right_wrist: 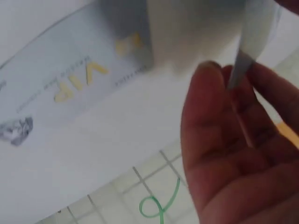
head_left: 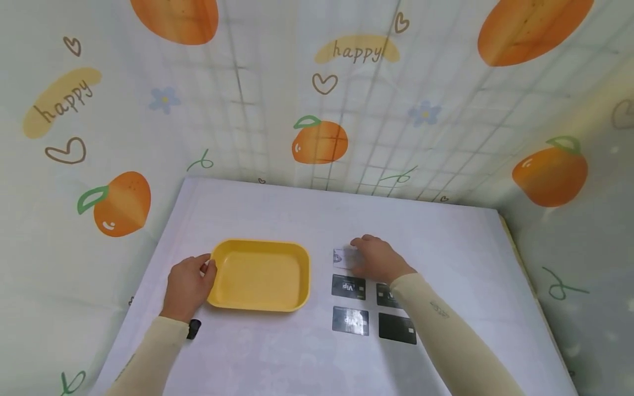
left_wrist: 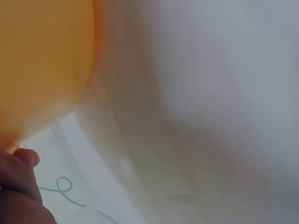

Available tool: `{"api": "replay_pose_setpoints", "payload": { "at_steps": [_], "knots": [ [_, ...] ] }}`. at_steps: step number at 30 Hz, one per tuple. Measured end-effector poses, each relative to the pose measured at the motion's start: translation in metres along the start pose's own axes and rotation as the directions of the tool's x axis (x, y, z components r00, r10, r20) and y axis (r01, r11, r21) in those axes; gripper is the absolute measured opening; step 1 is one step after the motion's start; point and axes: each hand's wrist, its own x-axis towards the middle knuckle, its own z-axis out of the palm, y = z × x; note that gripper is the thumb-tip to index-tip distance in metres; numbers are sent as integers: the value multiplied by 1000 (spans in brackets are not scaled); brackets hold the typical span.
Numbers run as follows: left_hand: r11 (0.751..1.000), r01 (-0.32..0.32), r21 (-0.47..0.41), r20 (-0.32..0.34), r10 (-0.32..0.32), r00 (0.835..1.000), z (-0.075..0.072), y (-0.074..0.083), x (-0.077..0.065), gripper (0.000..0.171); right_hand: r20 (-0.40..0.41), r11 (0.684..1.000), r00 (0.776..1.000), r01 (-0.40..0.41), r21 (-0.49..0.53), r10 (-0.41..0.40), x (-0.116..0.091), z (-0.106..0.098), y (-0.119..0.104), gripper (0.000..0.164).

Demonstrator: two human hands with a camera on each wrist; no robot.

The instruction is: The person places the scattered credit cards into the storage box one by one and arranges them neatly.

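A yellow tray [head_left: 260, 275] lies on the table, and my left hand [head_left: 189, 283] pinches its left rim between thumb and fingers. In the left wrist view the tray's side [left_wrist: 42, 60] fills the upper left, with fingers [left_wrist: 21, 182] below it. My right hand [head_left: 378, 258] pinches a thin pale card [right_wrist: 254, 42] by its edge, over the back of the card group. A silvery VIP card [head_left: 342, 257] lies on the table beneath that hand, partly covered. Nearer me are a dark VIP card [head_left: 349, 287] and a shiny grey VIP card [head_left: 350, 320].
A black card [head_left: 397, 328] and another dark card [head_left: 386, 295], partly hidden by the right sleeve, form the right column. The white table meets a printed curtain [head_left: 322, 110] at the back and sides. A black band [head_left: 194, 329] shows at the left wrist.
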Motion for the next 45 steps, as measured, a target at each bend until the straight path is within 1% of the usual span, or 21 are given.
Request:
{"api": "replay_pose_setpoints", "payload": {
  "at_steps": [2, 4, 7, 10, 12, 13, 15, 18, 20, 22, 25, 27, 30, 33, 37, 42, 45],
  "knots": [
    [1000, -13, -4, -18, 13, 1000, 2, 1, -1, 29, -37, 1000, 999, 12, -26, -12, -3, -3, -1, 61],
    [1000, -27, -9, -31, 27, 999, 5, 1, -1, 28, -91, 998, 995, 27, -60, -33, -6, -9, -2, 56],
    [999, -44, -21, -47, 43, 998, 8, 4, -2, 27, -201, 996, 978, 48, -77, -63, -12, -22, -11, 54],
    [998, -54, -35, -55, 52, 997, 11, 7, -4, 26, -301, 994, 948, 88, -69, -104, -18, -35, -29, 53],
    [997, -57, -44, -64, 54, 997, 13, 10, -5, 25, -337, 990, 931, 131, -60, -144, -20, -43, -47, 52],
    [997, -57, -50, -68, 54, 996, 13, 12, -5, 24, -340, 986, 925, 157, -64, -169, -21, -45, -57, 52],
    [996, -59, -60, -75, 54, 996, 15, 15, -5, 23, -330, 975, 918, 205, -79, -220, -20, -48, -77, 53],
    [997, -43, -56, -81, 38, 996, 15, 11, -6, 24, -288, 954, 910, 279, -107, -298, -8, -46, -114, 52],
    [998, -29, -47, -70, 26, 997, 16, 9, -6, 25, -263, 937, 900, 325, -130, -349, 0, -42, -135, 50],
    [999, -20, -38, -53, 18, 998, 18, 7, -5, 27, -235, 918, 889, 365, -155, -393, 9, -37, -153, 48],
    [1000, -4, -21, -24, 3, 1000, 21, 7, -2, 31, -190, 892, 877, 405, -202, -441, 23, -25, -175, 45],
    [1000, 5, -12, -15, -5, 1000, 22, 7, -1, 34, -157, 879, 876, 415, -236, -456, 32, -17, -188, 43],
    [1000, 18, -1, -11, -18, 1000, 20, 7, 0, 37, -107, 861, 876, 430, -272, -471, 43, -4, -204, 43],
    [1000, 0, -3, -21, 0, 1000, 18, 10, 0, 38, -54, 852, 880, 438, -287, -471, 48, 10, -215, 43],
    [999, -33, -8, -42, 32, 999, 14, 12, 1, 37, 13, 836, 880, 456, -305, -475, 55, 27, -229, 46],
    [998, -69, 8, -48, 70, 996, 15, 9, 2, 36, 62, 803, 873, 471, -366, -483, 64, 43, -236, 48],
    [995, -95, 22, -62, 96, 993, 16, 7, 2, 35, 71, 795, 872, 472, -382, -484, 70, 48, -238, 43]
  ]
}}
